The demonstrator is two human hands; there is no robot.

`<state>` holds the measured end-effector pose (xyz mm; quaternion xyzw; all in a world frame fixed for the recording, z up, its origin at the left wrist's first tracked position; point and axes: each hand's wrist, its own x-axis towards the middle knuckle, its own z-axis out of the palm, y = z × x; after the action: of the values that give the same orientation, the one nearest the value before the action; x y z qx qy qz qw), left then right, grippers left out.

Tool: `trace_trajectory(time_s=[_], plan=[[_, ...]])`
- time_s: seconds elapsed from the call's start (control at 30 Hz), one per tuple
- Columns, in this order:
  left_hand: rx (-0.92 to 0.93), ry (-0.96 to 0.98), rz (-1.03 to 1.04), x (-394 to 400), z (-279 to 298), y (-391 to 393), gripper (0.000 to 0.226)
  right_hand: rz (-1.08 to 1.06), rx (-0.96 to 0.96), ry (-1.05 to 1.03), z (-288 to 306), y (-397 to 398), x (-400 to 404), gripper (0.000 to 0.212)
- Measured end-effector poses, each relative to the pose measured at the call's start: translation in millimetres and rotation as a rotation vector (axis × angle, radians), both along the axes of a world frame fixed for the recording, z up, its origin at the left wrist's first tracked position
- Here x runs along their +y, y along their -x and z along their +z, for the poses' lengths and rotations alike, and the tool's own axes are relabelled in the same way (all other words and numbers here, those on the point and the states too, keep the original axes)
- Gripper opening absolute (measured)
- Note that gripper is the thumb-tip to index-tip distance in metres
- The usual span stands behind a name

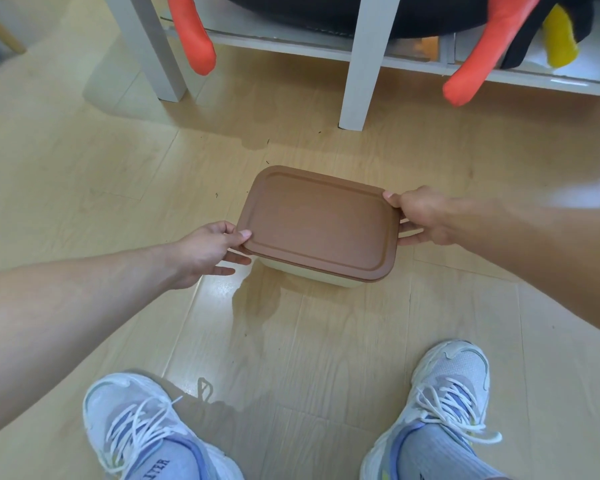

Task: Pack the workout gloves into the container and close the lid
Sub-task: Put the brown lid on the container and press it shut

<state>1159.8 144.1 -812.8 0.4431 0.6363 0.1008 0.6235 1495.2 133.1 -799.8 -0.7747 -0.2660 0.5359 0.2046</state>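
A cream rectangular container (329,280) stands on the wooden floor with a brown lid (317,223) lying flat on top of it. My left hand (212,249) grips the lid's left edge, thumb on top and fingers under the rim. On the opposite side, my right hand (418,216) holds the right edge the same way. No workout gloves show; the container's inside is hidden by the lid.
A white table leg (359,64) and a second leg (153,46) stand just beyond the container, with a low shelf behind. Orange plush limbs (482,53) hang from a black toy on the shelf. My two white sneakers (142,424) are at the near edge.
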Motion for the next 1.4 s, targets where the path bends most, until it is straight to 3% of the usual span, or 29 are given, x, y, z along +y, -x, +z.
trace_trajectory(time_s=[0.1, 0.2, 0.33, 0.43, 0.5, 0.57, 0.73, 0.93, 1.1, 1.17, 1.27, 1.4], plan=[[0.044, 0.042, -0.033, 2, 9, -2, 0.017, 0.023, -0.018, 0.025, 5, -3, 5, 0.026], [0.081, 0.214, -0.286, -11, 10, 3, 0.018, 0.06, -0.061, -0.005, 1, -1, 8, 0.029], [0.066, 0.339, -0.456, -28, 4, -3, 0.044, 0.124, -0.095, 0.002, 0, -5, 17, 0.033], [0.09, 0.126, -0.286, -2, 11, 0, 0.048, 0.119, -0.083, -0.024, -2, -10, 22, 0.032], [0.106, -0.108, -0.065, 22, 16, 2, 0.036, 0.117, -0.09, -0.082, -6, -11, 22, 0.026], [0.086, -0.224, 0.018, 35, 21, -3, 0.029, 0.117, -0.137, -0.134, -12, -10, 19, 0.022], [0.083, -0.227, 0.008, 28, 11, -39, 0.031, 0.143, -0.227, -0.237, -28, -9, 9, 0.031], [-0.063, 0.064, 0.014, 5, 3, -30, 0.024, 0.216, -0.189, -0.259, -29, -14, 6, 0.03], [-0.048, 0.096, 0.011, 0, 2, -31, 0.034, 0.174, -0.204, -0.258, -29, -7, 6, 0.036], [0.038, 0.005, 0.0, 1, 1, -35, 0.026, 0.155, -0.288, -0.29, -32, 2, 3, 0.036], [0.251, -0.358, -0.028, -8, -11, -47, 0.02, 0.125, -0.364, -0.335, -35, 8, 1, 0.033], [0.567, -0.816, -0.44, -57, -24, -69, 0.057, 0.102, -0.358, -0.348, -39, 3, -6, 0.031]])
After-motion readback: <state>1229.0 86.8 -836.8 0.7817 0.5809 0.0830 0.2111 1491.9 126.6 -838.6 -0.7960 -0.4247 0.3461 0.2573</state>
